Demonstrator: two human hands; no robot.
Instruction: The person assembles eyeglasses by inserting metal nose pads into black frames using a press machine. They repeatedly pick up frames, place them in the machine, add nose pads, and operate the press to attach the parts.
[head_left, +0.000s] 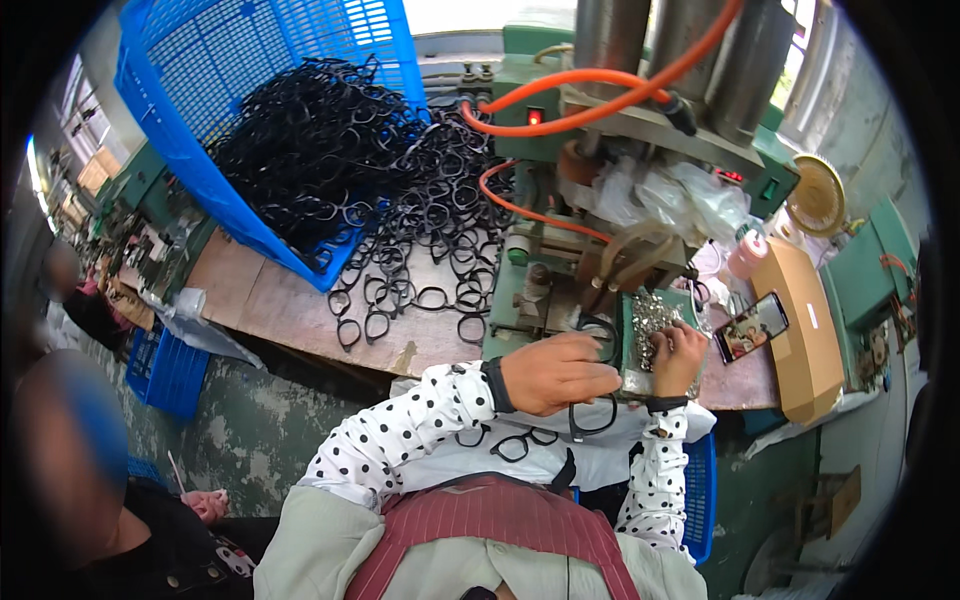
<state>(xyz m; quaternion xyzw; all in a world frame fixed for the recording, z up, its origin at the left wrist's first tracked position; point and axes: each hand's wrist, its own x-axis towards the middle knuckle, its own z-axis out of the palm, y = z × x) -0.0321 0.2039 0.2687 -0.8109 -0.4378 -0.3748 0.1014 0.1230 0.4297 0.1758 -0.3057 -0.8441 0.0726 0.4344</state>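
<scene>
- Hands work close together at the near edge of the wooden bench point(300, 310), in front of a green press machine point(560, 250).
- Left hand point(555, 372) is closed in a narrow grip on a black eyeglass frame point(595, 420); one rim hangs below the knuckles, another loop shows above them, beside the machine's base.
- Right hand point(682, 355) has its fingers curled down into a small tray of tiny metal parts point(650, 320) at the bench's near right corner; whether it pinches a part I cannot tell.
- More black frames point(420, 260) spill from a tipped blue crate point(200, 120) across the far left of the bench, loose ones reaching toward its middle.
- Two further frames lie on the person's lap point(515, 445), below the left forearm.
- A phone point(752, 327) leans on a brown cardboard box point(800, 330) at the right edge.
- Risks, as I judge them: the metal parts are tiny, so a fumbled pinch could scatter them off the near edge into the lap or onto the floor.
- The held frame hangs over the edge, so a slackened grip could drop it among the lap frames.
- Fingers sit near the press tooling; orange hoses point(560, 115) loop overhead, and a snagged frame could tug them.
- The lit phone could draw the eyes off the work.
</scene>
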